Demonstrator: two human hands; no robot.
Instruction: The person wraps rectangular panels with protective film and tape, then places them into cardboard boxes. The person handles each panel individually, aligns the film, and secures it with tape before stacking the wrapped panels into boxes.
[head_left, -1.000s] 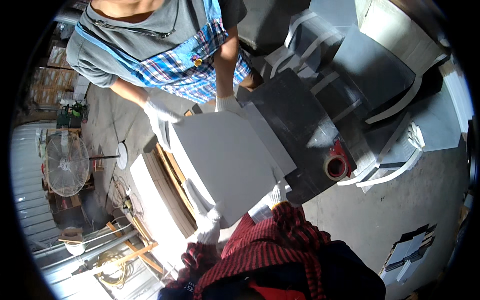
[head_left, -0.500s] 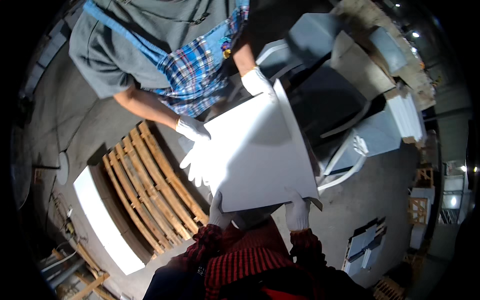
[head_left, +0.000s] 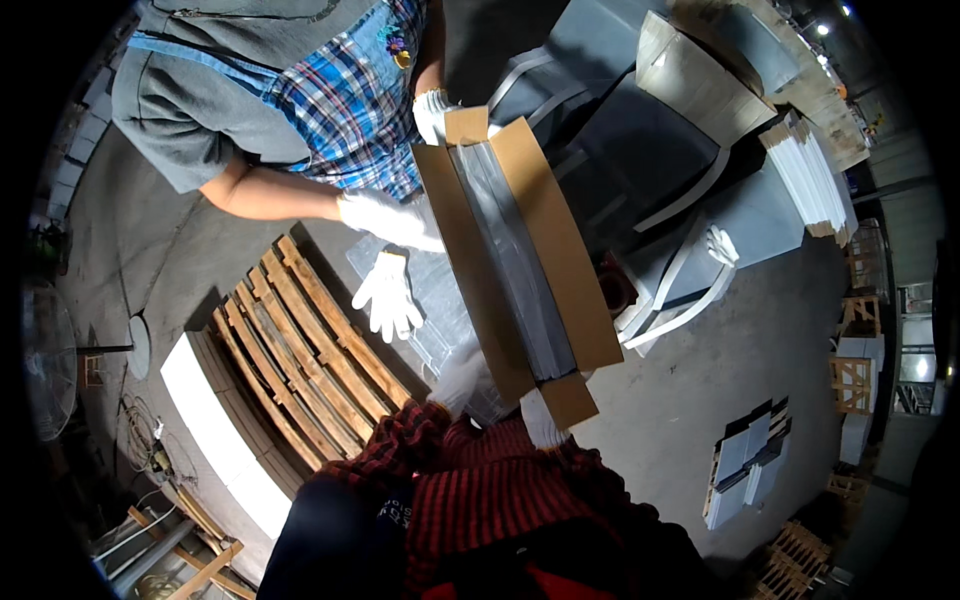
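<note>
Directly fwd | open carton [head_left: 457,245] | R hand [head_left: 541,420] grasping near end | L hand [head_left: 464,380] alongside, blurred, can't tell grip

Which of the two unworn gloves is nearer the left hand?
The glove between the pallet and the open carton. The other glove is right of the carton, farther from the left hand.

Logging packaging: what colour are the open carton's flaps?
The carton flaps are brown, showing best in the head view.
</note>
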